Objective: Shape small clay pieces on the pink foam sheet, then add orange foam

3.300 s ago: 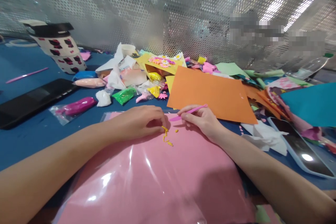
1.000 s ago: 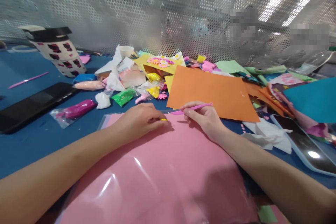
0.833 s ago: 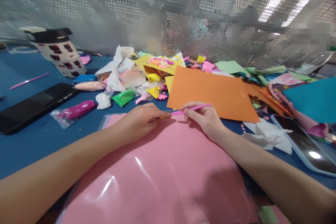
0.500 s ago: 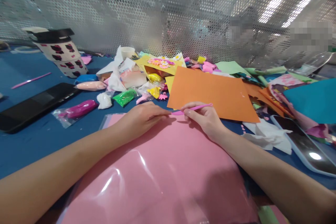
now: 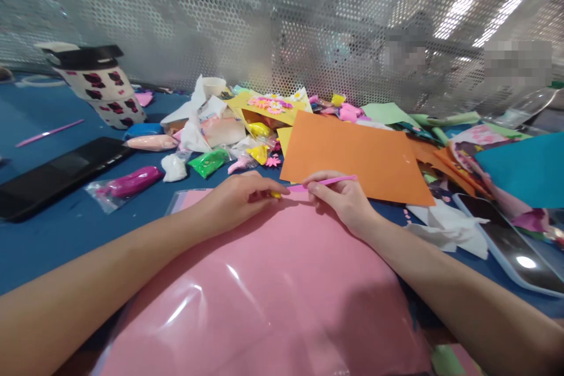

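Note:
My right hand grips a slim pink plastic modelling tool between thumb and fingers, its blade end directed left. Closed in a pinch, my left hand has a small yellow piece of clay at its fingertips, near the tool's blade. Whether blade and clay touch is too small to tell. Both hands are over the far edge of a pink sheet under clear plastic. Just beyond my right hand lies an orange paper sheet.
Clay packets, green and magenta, lie left of centre. A black phone-like slab and a patterned tumbler are at left. A phone and white tissue lie right. A perforated metal panel stands behind.
The yellow clay now shows at my left fingertips, which have shifted slightly. The tool's blade has turned a little; my right hand stays nearly in place.

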The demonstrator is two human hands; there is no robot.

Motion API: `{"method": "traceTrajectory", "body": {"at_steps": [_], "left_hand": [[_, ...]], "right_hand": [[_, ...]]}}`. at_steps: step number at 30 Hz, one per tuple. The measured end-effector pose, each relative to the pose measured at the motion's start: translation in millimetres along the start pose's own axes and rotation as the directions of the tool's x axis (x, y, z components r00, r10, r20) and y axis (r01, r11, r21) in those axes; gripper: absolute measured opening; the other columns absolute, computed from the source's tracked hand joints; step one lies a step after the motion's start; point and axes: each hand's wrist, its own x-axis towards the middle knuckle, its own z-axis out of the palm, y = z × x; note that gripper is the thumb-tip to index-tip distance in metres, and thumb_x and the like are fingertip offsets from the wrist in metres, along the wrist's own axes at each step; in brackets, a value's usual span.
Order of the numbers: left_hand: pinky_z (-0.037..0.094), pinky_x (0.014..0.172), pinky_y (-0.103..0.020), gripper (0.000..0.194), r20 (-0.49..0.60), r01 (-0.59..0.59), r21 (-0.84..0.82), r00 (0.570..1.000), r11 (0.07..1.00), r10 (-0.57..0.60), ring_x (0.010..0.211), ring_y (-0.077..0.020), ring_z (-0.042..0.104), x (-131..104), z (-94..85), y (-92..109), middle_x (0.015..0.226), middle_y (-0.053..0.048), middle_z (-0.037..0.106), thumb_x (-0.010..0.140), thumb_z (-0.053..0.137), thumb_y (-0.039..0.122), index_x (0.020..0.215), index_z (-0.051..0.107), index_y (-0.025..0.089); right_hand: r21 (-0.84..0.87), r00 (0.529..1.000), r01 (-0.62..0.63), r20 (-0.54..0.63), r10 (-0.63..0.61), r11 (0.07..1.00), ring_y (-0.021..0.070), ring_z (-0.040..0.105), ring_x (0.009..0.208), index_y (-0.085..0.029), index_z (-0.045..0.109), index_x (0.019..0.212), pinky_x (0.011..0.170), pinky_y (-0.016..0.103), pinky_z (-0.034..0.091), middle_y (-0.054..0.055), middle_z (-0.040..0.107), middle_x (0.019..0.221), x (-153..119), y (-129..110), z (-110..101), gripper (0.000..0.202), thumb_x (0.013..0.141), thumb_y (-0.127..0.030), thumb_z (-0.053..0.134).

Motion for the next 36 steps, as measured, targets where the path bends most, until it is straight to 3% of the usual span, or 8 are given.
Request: {"method": "traceTrajectory", "body": {"at_steps": [6,12,17,21,24,28,31,36], "left_hand": [[0.047,0.076,-0.024,0.024,0.073,0.044,0.0,0.996,0.999,-0.044,0.084,-0.0147,0.064,-1.6,-2.2,5.1,0.093,-0.001,0.073,0.092,0.056,0.038,0.101,0.075,0.026],[0.05,0.08,-0.024,0.018,0.13,-0.002,-0.078,0.991,0.997,0.012,0.089,-0.0143,0.067,-2.1,-5.9,11.0,0.096,0.0,0.074,0.092,0.059,0.034,0.096,0.075,0.027],[0.045,0.103,-0.035,0.028,0.191,-0.219,0.055,0.96,0.974,0.205,0.13,-0.0211,0.052,-4.0,0.7,9.9,0.124,0.002,0.069,0.095,0.053,0.024,0.116,0.07,0.032],[0.041,0.108,-0.041,0.039,0.245,-0.262,0.205,0.947,0.943,0.21,0.135,-0.0229,0.048,-7.2,4.2,11.0,0.134,0.001,0.062,0.097,0.046,0.021,0.133,0.057,0.033],[0.042,0.108,-0.038,0.039,0.309,-0.267,0.2,0.93,0.943,0.198,0.136,-0.0227,0.046,-6.8,5.5,13.0,0.14,-0.001,0.058,0.098,0.049,0.032,0.137,0.054,0.03],[0.043,0.108,-0.038,0.031,0.217,-0.297,0.254,0.945,0.92,0.245,0.13,-0.0224,0.054,-6.1,14.6,14.2,0.132,-0.003,0.064,0.099,0.047,0.03,0.124,0.064,0.025],[0.039,0.112,-0.04,0.037,0.207,-0.345,0.266,0.933,0.9,0.296,0.127,-0.0214,0.057,-9.4,20.9,17.7,0.132,-0.004,0.064,0.101,0.037,0.024,0.13,0.06,0.021],[0.027,0.119,-0.043,0.067,0.344,-0.255,0.331,0.929,0.908,0.136,0.143,-0.0291,0.036,-22.7,22.0,30.0,0.155,-0.014,0.034,0.098,0.038,0.056,0.149,0.037,0.013]], "right_hand": [[0.053,1.0,0.003,-0.002,-0.003,0.999,0.0081,0.056,0.054,-0.017,0.069,0.082,0.045,0.019,0.043,-0.001,0.062,0.065,-0.6,1.2,0.2,0.021,0.077,-0.037,0.071],[0.103,0.997,0.031,0.069,-0.039,0.994,0.0129,0.065,0.062,-0.02,0.067,0.104,0.052,0.023,0.053,0.001,0.069,0.07,-3.6,4.7,-2.4,0.029,0.083,-0.04,0.068],[0.111,0.994,0.058,0.086,-0.068,0.992,0.0108,0.063,0.057,-0.018,0.067,0.1,0.05,0.022,0.052,0.0,0.069,0.069,-4.0,4.5,-2.3,0.025,0.084,-0.038,0.067],[0.128,0.995,0.054,0.079,-0.064,0.99,0.0106,0.062,0.057,-0.018,0.067,0.098,0.049,0.022,0.051,0.0,0.068,0.068,-3.3,4.8,-1.7,0.025,0.084,-0.038,0.067],[0.114,0.996,0.053,0.067,-0.061,0.992,0.0107,0.062,0.057,-0.018,0.067,0.096,0.049,0.022,0.051,0.0,0.067,0.067,-2.6,5.2,-1.2,0.025,0.084,-0.039,0.068],[0.102,0.996,0.062,0.056,-0.068,0.993,0.0104,0.061,0.055,-0.017,0.067,0.093,0.049,0.023,0.051,0.0,0.067,0.067,-1.2,6.1,-0.2,0.024,0.083,-0.039,0.068],[0.107,0.995,0.079,0.057,-0.085,0.991,0.011,0.062,0.056,-0.018,0.067,0.092,0.048,0.023,0.051,0.0,0.066,0.066,-0.7,6.9,0.2,0.023,0.084,-0.04,0.068],[0.099,0.994,0.087,0.053,-0.093,0.991,0.0104,0.061,0.055,-0.018,0.067,0.091,0.049,0.023,0.05,-0.001,0.066,0.066,-1.3,5.5,0.0,0.021,0.084,-0.039,0.068]]}}
